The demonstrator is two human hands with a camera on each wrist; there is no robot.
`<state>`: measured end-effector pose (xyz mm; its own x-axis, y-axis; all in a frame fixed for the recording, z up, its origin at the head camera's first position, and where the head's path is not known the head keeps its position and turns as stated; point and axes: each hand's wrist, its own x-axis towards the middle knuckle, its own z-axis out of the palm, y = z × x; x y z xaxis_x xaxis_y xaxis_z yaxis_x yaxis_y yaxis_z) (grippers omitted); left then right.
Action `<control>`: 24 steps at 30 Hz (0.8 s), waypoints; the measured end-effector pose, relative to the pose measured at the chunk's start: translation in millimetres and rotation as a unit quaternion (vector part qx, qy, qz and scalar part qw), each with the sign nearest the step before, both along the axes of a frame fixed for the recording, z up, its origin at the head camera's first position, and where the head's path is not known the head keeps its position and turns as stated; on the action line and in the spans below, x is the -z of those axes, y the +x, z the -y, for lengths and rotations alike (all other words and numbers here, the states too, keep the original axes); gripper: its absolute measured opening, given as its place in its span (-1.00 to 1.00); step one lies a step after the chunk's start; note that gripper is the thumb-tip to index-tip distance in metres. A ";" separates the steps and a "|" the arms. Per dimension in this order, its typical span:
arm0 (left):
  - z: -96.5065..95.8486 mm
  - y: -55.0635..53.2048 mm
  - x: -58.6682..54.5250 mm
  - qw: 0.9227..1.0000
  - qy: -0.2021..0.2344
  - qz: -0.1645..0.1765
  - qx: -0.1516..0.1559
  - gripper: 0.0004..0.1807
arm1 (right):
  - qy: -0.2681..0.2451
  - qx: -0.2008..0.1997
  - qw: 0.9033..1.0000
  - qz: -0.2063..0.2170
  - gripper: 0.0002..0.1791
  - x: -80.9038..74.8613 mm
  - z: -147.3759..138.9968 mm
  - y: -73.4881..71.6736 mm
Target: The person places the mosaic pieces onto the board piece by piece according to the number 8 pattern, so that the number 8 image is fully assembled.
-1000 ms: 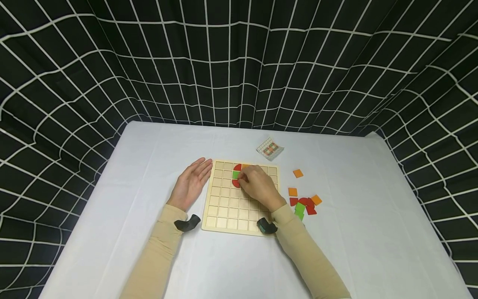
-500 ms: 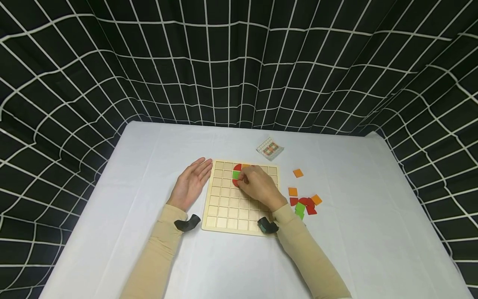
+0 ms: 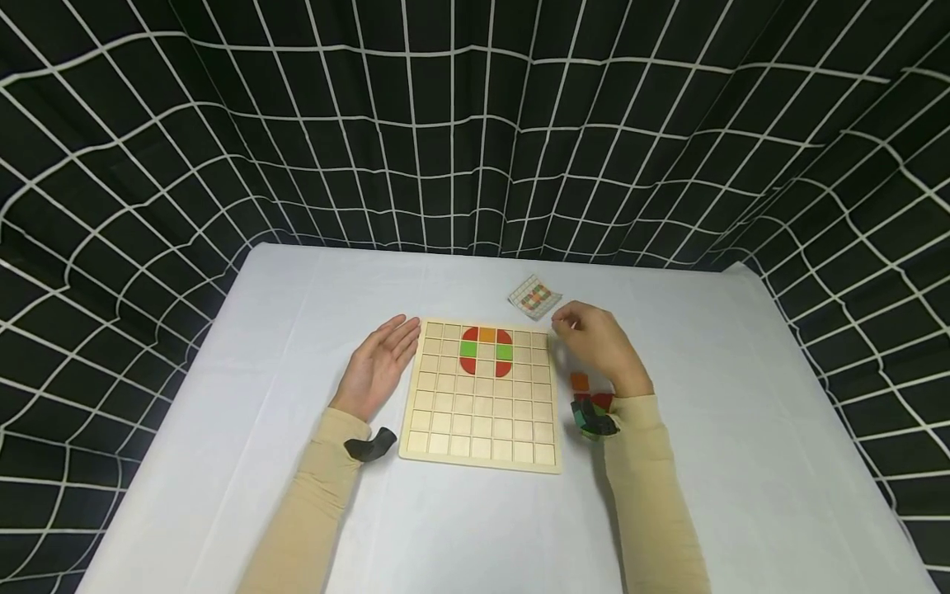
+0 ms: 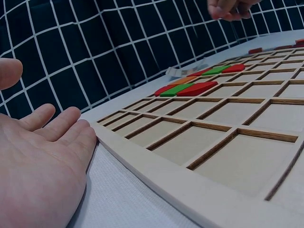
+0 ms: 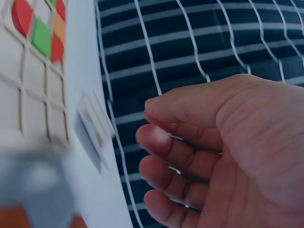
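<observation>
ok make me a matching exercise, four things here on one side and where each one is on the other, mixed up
Things
1. left hand
2. right hand
3. pattern card
4. orange tile on the wooden board, itself at

Places
a. mostly past the board's right edge, fingers bent
b. in the farthest row, between two red pieces
c. palm showing, beside the board's left edge
d. on the white cloth, beyond the board's far edge

Pairs: 1-c, 2-a, 3-d, 4-b

Blk curtain (image 3: 430, 87) w/ wht grid, wht cloth (image 3: 742, 462), beige gridded board (image 3: 482, 406), red/grn/org tiles (image 3: 468, 348), tan sleeves (image 3: 653, 495)
</observation>
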<state>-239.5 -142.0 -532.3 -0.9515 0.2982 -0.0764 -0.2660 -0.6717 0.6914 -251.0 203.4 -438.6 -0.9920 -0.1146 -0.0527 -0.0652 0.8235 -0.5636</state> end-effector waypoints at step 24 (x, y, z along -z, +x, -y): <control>1.1 0.1 -0.1 1.000 0.011 -0.008 0.007 -0.35 | 0.094 0.115 0.975 0.167 -0.37 17.2 -43.5 -5.3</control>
